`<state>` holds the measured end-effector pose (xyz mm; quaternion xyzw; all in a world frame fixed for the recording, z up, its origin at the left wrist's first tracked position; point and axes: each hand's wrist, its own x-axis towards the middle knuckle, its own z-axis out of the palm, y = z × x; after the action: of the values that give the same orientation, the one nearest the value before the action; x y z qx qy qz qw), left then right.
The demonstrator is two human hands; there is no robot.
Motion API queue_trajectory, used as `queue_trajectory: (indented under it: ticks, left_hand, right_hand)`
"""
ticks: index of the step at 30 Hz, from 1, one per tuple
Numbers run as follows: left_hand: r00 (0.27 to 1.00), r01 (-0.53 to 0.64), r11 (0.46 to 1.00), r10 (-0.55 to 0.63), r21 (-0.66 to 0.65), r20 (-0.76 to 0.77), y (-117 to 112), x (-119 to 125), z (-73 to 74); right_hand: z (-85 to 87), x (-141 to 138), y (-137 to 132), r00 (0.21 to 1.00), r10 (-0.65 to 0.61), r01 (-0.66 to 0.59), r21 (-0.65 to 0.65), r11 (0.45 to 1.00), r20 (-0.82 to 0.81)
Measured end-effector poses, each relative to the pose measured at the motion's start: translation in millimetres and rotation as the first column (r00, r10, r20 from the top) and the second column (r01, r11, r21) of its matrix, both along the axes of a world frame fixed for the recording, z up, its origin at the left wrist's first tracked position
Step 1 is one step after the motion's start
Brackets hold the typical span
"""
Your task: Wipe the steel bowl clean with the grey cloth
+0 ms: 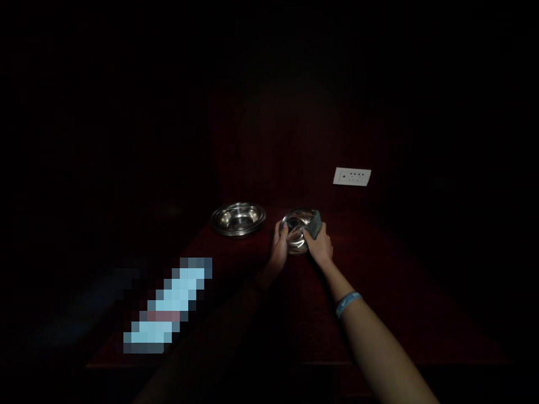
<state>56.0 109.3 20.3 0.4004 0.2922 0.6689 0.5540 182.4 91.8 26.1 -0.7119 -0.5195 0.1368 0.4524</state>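
A shiny metal bowl (pixel 298 246) is held up between my two hands, its hollow side tilted toward me. My left hand (pixel 278 247) grips its left rim, thumb on the inner side and fingers behind. On the right, my right hand (pixel 320 246) is closed on a grey-green cloth (pixel 314 225) folded over the bowl's right rim. The thumb of that hand reaches into the bowl. Some of the fingers of both hands are hidden behind the bowl and cloth.
Shallow metal bowls (pixel 238 220), seemingly stacked, rest on the dark red table (pixel 379 314) to the left. A bright pixelated rectangle (pixel 170 303) lies nearer on the left. A white socket panel (pixel 352 177) is on the back wall. Deep shadow covers the sides.
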Motion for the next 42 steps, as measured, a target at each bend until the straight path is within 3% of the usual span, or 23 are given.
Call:
queue_trajectory:
  ticks: [13,20,27,42]
  left_hand:
    - [1.000,-0.025,0.999,0.025,-0.020,0.008,1,-6,1.1]
    - [0.999,-0.047,0.998,0.047,-0.031,-0.002,3,-5,0.2]
    - [0.998,-0.060,0.995,0.062,-0.080,0.022,4,-6,1.7]
    - [0.999,-0.047,0.998,0.046,-0.051,-0.008,0,-4,5.4]
  right_hand:
    - [-14.1,2,12,0.979,0.177,-0.165,0.113,0.980,-0.106]
    - [-14.8,3,12,0.972,0.208,-0.194,0.130,0.972,-0.105]
    - [-14.7,2,12,0.984,0.177,-0.173,0.088,0.981,-0.035]
    - [-1.9,-2,1,0.992,0.099,-0.096,-0.038,0.995,0.082]
